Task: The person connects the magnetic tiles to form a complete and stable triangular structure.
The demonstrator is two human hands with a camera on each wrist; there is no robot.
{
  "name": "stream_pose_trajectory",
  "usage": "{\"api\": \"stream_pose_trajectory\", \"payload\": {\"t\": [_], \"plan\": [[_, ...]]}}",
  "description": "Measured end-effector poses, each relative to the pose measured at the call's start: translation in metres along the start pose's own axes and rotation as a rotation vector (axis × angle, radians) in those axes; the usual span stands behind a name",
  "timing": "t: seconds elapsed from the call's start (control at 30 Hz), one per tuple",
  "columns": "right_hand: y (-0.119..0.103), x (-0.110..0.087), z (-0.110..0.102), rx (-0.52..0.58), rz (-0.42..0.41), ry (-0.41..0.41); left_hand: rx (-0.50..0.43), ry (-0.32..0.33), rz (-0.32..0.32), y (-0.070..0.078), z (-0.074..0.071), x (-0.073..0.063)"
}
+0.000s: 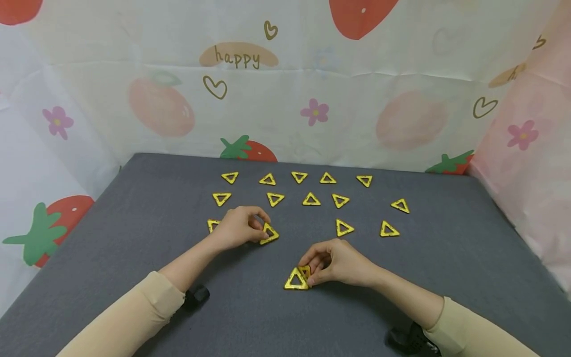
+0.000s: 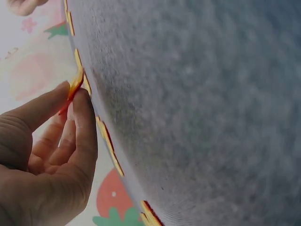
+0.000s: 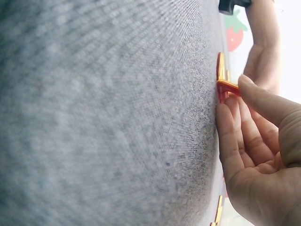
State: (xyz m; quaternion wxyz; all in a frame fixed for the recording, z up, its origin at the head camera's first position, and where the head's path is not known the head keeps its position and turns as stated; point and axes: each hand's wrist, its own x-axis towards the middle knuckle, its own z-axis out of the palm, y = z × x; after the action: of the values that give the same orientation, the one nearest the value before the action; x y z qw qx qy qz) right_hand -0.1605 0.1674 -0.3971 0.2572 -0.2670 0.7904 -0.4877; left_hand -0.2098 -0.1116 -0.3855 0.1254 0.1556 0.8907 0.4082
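Note:
My left hand pinches a yellow triangle tile with an open middle between thumb and fingertips. In the left wrist view that tile is tilted and shows a red edge. Closer to me, my right hand pinches a second triangle tile by its edge. This one stands tilted against the right side of another yellow triangle tile on the grey tabletop. The right wrist view shows the pinched tile meeting the other at an angle, thumb on top and fingers below.
Several more yellow triangle tiles lie spread in rough rows across the grey table. One tile is partly hidden behind the left hand. A patterned cloth hangs behind the table and along both sides.

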Motion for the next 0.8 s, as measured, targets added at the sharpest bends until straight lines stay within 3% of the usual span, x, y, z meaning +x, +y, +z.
{"api": "stream_pose_trajectory", "payload": {"t": [0.23,0.47,0.63,0.8], "plan": [[0.0,0.001,0.0,-0.021,0.009,0.009,-0.019,-0.09,0.052,0.003,0.004,-0.002],[0.0,0.002,0.001,-0.018,0.008,0.009,-0.113,-0.275,0.145,0.005,0.007,-0.007],[0.0,0.002,0.001,-0.019,0.01,0.012,-0.168,-0.343,0.139,0.008,0.016,-0.012],[-0.001,0.002,0.001,-0.019,0.012,0.015,-0.16,-0.358,0.128,0.014,0.025,-0.016]]}}
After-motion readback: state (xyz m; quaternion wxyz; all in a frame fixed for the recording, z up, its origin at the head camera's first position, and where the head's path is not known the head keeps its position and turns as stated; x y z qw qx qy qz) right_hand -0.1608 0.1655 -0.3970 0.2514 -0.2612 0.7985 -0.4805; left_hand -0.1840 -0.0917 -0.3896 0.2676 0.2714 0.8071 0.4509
